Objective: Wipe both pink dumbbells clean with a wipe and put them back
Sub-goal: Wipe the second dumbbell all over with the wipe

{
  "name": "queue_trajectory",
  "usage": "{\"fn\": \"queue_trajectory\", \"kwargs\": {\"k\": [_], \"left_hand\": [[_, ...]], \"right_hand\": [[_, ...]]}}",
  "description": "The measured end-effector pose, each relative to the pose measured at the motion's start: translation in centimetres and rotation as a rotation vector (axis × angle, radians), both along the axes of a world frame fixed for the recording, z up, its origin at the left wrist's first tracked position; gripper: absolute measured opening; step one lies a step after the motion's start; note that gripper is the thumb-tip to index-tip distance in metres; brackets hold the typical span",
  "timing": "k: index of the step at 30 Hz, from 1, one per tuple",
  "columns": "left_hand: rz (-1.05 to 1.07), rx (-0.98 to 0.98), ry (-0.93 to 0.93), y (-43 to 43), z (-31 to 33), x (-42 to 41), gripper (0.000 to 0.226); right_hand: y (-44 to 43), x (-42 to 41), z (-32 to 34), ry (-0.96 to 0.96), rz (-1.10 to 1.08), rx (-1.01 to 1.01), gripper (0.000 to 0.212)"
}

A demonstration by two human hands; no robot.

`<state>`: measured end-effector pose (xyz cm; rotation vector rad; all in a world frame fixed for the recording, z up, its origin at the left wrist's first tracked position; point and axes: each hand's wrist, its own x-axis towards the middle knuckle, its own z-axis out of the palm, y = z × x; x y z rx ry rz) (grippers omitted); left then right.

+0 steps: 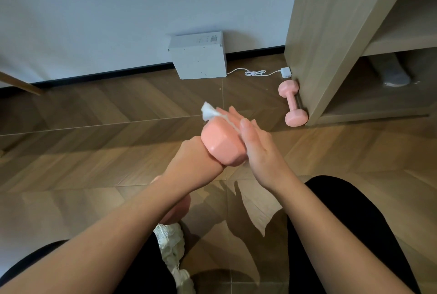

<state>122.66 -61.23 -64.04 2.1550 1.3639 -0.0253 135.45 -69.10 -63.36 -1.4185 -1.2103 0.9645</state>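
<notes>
Left hand (pixel 194 163) grips the smooth, likely heavy pink hexagonal dumbbell's (pixel 223 145) handle, flat-open right hand (pixel 257 147) pressing the soft white wipe (pixel 209 110) against it.

held pink dumbbell (pixel 222 145): upright, white wipe (pixel 209 110) on top end | 2nd dumbbell (pixel 293 104): flat on floor by shelf

Single head-worn view, angled forward and down, close over floor (pixel 94 151), wall beyond

Left hand (pixel 192 161) fisted; right hand (pixel 257 149) flat.
</notes>
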Motion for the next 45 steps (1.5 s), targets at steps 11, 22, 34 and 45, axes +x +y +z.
{"fn": "queue_trajectory", "kwargs": {"k": [11,22,34,45], "left_hand": [[0.369,-0.337,-0.36,0.3,1.3,-0.8,0.024],[0.029,-0.172,0.043,0.4,0.0,0.0,0.03],[0.263,-0.334,-0.261,1.0,1.2,-0.6,0.021],[-0.283,0.134,0.232,1.7,2.0,-1.7,0.016]], "right_hand": [[-1.3,-0.2,-1.3,-0.056,-0.088,0.076,0.045],[-0.3,-0.9,-0.5,0.086,0.021,0.097,0.044],[-0.5,0.3,-2.5,0.203,-0.054,0.017,0.035],[-0.4,1.6,-2.9,0.01,0.202,-0.063,0.075]]}}
